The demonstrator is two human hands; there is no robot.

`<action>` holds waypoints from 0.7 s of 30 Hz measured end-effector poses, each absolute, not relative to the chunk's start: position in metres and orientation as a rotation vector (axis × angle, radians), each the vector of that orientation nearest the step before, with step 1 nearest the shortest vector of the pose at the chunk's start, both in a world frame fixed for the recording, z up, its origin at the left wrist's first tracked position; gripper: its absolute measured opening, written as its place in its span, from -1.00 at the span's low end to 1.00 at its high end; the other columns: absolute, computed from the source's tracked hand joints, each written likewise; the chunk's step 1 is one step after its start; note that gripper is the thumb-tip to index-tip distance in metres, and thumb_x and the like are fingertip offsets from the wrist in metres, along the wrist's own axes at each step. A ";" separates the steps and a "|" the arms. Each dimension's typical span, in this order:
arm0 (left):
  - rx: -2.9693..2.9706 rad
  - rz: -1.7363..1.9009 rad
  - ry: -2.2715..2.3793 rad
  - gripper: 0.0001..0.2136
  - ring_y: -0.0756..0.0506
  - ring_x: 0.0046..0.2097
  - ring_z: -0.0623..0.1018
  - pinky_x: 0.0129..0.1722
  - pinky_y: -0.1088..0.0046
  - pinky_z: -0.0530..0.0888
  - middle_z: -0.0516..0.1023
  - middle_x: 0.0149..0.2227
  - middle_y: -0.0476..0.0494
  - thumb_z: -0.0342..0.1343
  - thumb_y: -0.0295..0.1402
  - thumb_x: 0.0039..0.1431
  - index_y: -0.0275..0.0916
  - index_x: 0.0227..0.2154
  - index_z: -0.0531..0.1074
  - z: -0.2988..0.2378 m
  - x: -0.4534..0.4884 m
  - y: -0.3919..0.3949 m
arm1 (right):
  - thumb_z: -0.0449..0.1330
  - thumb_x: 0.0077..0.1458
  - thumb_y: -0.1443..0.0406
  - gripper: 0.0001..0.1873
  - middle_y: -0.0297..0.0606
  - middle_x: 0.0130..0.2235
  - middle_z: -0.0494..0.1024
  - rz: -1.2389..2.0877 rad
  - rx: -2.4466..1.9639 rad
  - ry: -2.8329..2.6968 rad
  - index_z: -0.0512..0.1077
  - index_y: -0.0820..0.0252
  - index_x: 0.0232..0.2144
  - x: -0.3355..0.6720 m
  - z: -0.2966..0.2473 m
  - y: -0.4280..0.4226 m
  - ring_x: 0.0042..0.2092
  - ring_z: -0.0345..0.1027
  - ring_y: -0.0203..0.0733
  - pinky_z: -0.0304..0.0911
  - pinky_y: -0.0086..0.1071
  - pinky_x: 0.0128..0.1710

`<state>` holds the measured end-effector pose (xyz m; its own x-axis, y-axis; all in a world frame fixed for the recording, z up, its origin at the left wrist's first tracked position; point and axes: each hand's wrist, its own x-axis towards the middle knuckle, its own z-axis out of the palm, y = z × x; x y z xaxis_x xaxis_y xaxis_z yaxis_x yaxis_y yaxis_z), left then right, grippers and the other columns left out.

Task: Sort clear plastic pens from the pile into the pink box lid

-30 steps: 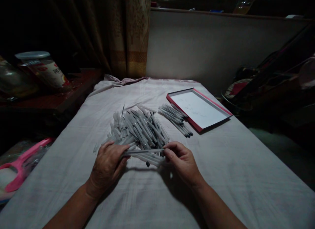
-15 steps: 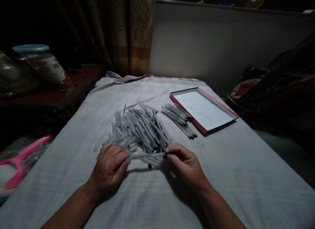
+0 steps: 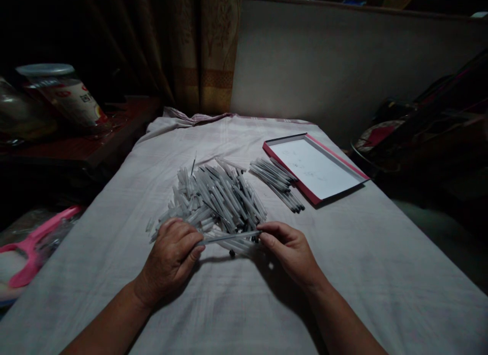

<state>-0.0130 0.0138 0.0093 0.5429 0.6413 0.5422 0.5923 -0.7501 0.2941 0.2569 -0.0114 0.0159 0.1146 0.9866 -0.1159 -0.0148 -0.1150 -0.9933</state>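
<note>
A clear pen (image 3: 231, 236) lies level between both hands, just above the cloth. My left hand (image 3: 171, 256) pinches its left end with closed fingers. My right hand (image 3: 290, 250) pinches its right end, where a dark tip or cap shows. Directly behind the held pen spreads a loose heap of pens (image 3: 213, 197) with clear barrels. A smaller, neatly aligned bunch of pens (image 3: 276, 184) lies to the right of the heap.
A shallow red-edged box lid (image 3: 314, 167) with a white inside lies right of the bunch. The white cloth (image 3: 229, 304) covers the table. A labelled jar (image 3: 63, 98) stands on a dark shelf at left. Pink plastic (image 3: 32, 243) lies low left. Bags (image 3: 419, 126) sit at right.
Both hands stay on the same pen, drawn slightly closer together along it. The view has tilted a little, shifting everything slightly upward.
</note>
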 end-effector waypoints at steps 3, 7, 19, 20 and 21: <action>2.677 0.995 1.075 -0.89 -0.10 -0.26 0.47 -0.03 0.22 0.31 0.50 -0.36 -0.07 0.00 -0.40 0.29 -0.21 -0.29 0.42 0.010 -0.013 0.014 | 0.43 -0.23 0.10 -0.67 -0.23 -0.42 0.61 1.249 -1.316 -1.026 0.63 0.17 -0.40 0.258 0.016 -0.011 -0.40 0.41 -0.22 0.31 -0.39 -0.40; 2.692 1.000 1.068 -0.89 -0.11 -0.25 0.47 -0.04 0.22 0.32 0.51 -0.35 -0.08 0.00 -0.40 0.28 -0.20 -0.27 0.43 0.010 -0.013 0.015 | 0.39 -0.16 0.02 -0.62 -0.28 -0.52 0.54 1.272 -1.360 -1.017 0.60 0.21 -0.42 0.257 0.015 -0.010 -0.50 0.32 -0.29 0.23 -0.43 -0.50; 2.715 0.950 1.085 -0.89 -0.11 -0.25 0.47 -0.03 0.20 0.33 0.53 -0.35 -0.08 0.01 -0.38 0.27 -0.19 -0.28 0.45 0.009 -0.012 0.016 | 0.38 -0.13 0.09 -0.70 -0.31 -0.49 0.54 1.214 -1.338 -1.072 0.57 0.21 -0.41 0.258 0.013 -0.010 -0.46 0.33 -0.29 0.27 -0.42 -0.44; 2.715 0.942 1.085 -0.88 -0.11 -0.26 0.47 -0.03 0.20 0.33 0.52 -0.35 -0.08 0.01 -0.37 0.27 -0.19 -0.29 0.45 0.009 -0.012 0.016 | 0.38 -0.14 0.09 -0.70 -0.30 -0.49 0.54 1.197 -1.344 -1.081 0.57 0.20 -0.43 0.258 0.013 -0.010 -0.45 0.34 -0.28 0.28 -0.41 -0.43; 2.714 0.936 1.088 -0.88 -0.11 -0.26 0.47 -0.03 0.20 0.33 0.52 -0.36 -0.08 0.01 -0.36 0.28 -0.19 -0.30 0.45 0.009 -0.012 0.016 | 0.38 -0.15 0.10 -0.71 -0.29 -0.47 0.55 1.183 -1.347 -1.088 0.56 0.20 -0.44 0.258 0.012 -0.010 -0.43 0.36 -0.26 0.29 -0.40 -0.42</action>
<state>-0.0119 0.0158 0.0093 0.5634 0.6475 0.5132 0.6037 -0.7466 0.2794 0.2580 -0.0101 0.0125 0.1171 0.9885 -0.0958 0.0128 -0.0980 -0.9951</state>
